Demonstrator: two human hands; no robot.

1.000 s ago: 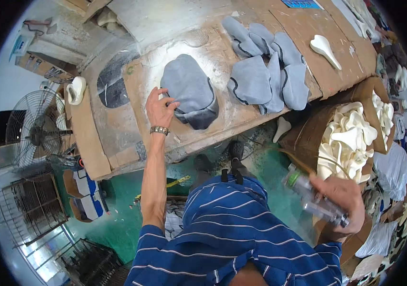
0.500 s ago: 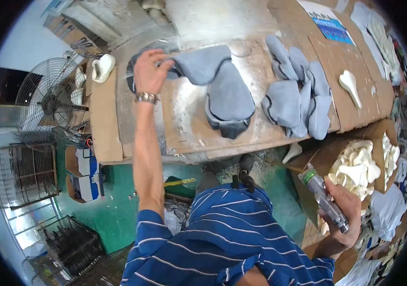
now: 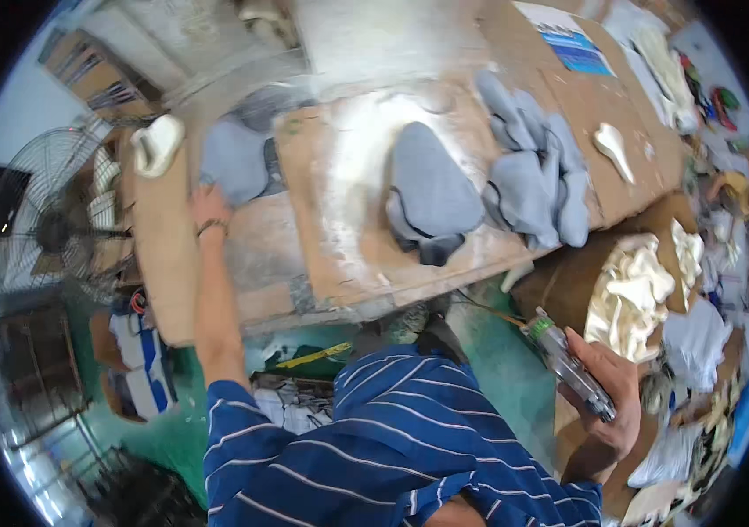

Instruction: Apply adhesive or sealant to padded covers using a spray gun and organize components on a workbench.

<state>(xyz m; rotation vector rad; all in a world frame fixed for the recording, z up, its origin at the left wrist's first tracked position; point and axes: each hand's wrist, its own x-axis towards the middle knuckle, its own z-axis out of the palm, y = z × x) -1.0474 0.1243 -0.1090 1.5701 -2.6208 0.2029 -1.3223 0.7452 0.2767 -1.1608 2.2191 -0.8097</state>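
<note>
My left hand (image 3: 210,208), somewhat blurred, is at the table's left side, its fingers closed on the near edge of a grey saddle cover (image 3: 236,164). That cover lies over darker pieces (image 3: 273,105). My right hand (image 3: 610,386) is off the table's near right edge, wrapped round a grey hand tool (image 3: 570,364) with a green band at its far end. Mid-table, another grey saddle cover (image 3: 434,189) lies with its wide end toward me and black parts under that end. Several more grey covers (image 3: 528,180) are heaped to its right.
A cream saddle-shaped piece (image 3: 613,151) lies on the table's right; another (image 3: 159,145) stands at the left corner beside a wire fan (image 3: 54,228). Below the right edge, a carton (image 3: 559,272) holds several cream pieces. Cardboard sheets (image 3: 304,220) cover part of the tabletop.
My left hand has moved left and nearer to me, taking the grey cover from beside the middle one to the table's left side. My right hand still holds the tool. The view has shifted.
</note>
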